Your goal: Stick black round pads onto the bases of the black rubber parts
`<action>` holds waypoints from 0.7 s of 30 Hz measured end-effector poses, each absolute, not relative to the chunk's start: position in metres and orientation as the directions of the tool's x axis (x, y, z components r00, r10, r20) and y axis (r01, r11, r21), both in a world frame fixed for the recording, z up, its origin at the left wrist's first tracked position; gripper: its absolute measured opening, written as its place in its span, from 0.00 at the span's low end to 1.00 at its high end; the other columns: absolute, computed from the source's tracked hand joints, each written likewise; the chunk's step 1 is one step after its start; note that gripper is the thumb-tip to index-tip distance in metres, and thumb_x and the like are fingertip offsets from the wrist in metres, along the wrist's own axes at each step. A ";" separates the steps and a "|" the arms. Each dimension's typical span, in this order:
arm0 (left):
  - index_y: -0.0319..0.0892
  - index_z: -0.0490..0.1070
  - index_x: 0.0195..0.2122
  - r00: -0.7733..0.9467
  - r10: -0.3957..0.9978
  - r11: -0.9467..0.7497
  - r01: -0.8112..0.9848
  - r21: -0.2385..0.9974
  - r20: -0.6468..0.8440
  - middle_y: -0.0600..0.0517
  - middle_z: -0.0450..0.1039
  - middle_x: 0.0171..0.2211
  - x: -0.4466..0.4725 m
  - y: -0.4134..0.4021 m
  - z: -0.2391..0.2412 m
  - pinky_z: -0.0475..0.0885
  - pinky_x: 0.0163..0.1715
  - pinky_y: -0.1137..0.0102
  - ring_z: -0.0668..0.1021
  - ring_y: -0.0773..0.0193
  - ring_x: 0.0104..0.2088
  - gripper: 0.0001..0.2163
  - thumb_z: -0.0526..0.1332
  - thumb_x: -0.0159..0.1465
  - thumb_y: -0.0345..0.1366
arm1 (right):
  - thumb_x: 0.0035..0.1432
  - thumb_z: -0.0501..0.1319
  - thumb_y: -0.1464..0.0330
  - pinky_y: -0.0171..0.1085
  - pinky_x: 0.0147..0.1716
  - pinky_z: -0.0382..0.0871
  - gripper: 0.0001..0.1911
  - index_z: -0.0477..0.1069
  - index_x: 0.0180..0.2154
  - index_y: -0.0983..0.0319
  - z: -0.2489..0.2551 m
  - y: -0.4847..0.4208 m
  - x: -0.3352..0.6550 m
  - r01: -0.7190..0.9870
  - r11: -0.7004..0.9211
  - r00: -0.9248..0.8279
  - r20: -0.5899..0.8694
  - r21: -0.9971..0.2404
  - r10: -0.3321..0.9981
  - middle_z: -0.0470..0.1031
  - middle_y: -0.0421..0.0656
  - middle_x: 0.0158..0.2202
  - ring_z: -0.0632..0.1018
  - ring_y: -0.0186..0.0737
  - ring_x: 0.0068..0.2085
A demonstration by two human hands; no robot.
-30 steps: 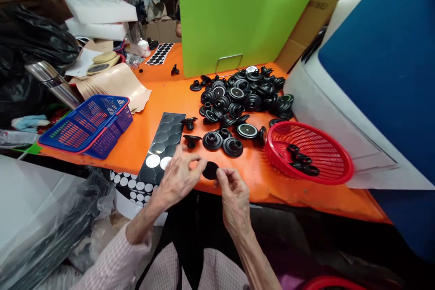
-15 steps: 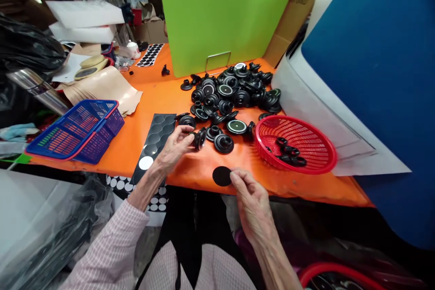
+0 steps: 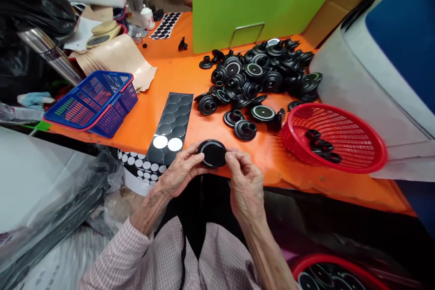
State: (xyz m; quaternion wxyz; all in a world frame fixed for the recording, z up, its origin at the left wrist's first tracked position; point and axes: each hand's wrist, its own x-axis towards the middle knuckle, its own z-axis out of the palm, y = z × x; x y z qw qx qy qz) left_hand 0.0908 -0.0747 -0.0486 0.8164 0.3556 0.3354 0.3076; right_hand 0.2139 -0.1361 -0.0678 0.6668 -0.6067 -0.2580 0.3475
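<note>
My left hand (image 3: 185, 165) grips a round black knob-like part (image 3: 203, 147) by its rim, its flat face turned up toward me. Between the thumb and finger of my right hand (image 3: 243, 167) is the edge of a black round sticker (image 3: 216, 156), which lies over the part's face; whether it is stuck down I cannot tell. Left of my hands lies a sheet of black round stickers (image 3: 175, 111), with two white circles showing on it. Beyond my hands sits a heap of similar black parts (image 3: 253, 70), some face up with a pale ring.
A red basket (image 3: 369, 145) with a few small black pieces stands at the right. At the left is a blue basket (image 3: 91, 99) near brown paper (image 3: 115, 56) and a steel flask (image 3: 49, 52). A green board (image 3: 261, 0) rises behind the heap on the orange table (image 3: 163, 70).
My left hand has brought the black part from the heap toward me and turned its face up. My right hand's sticker is now over that face. The view has shifted.
</note>
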 end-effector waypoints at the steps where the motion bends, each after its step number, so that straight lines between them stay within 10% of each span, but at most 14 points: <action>1: 0.40 0.75 0.48 0.590 0.739 0.558 -0.264 0.787 -0.326 0.44 0.75 0.48 0.090 -0.075 -0.049 0.74 0.47 0.59 0.77 0.54 0.47 0.15 0.65 0.59 0.34 | 0.52 0.65 0.57 0.37 0.37 0.68 0.14 0.72 0.31 0.61 -0.069 -0.136 0.212 -0.144 0.016 0.626 -0.079 -0.989 0.776 0.71 0.42 0.35 0.73 0.38 0.37; 21: 0.41 0.77 0.47 0.586 0.745 0.547 -0.266 0.794 -0.317 0.45 0.77 0.46 0.089 -0.078 -0.058 0.74 0.46 0.61 0.78 0.55 0.45 0.14 0.61 0.60 0.33 | 0.57 0.61 0.58 0.39 0.40 0.68 0.12 0.68 0.31 0.61 -0.078 -0.134 0.203 0.013 -0.007 0.652 0.004 -1.000 0.758 0.69 0.42 0.37 0.73 0.39 0.38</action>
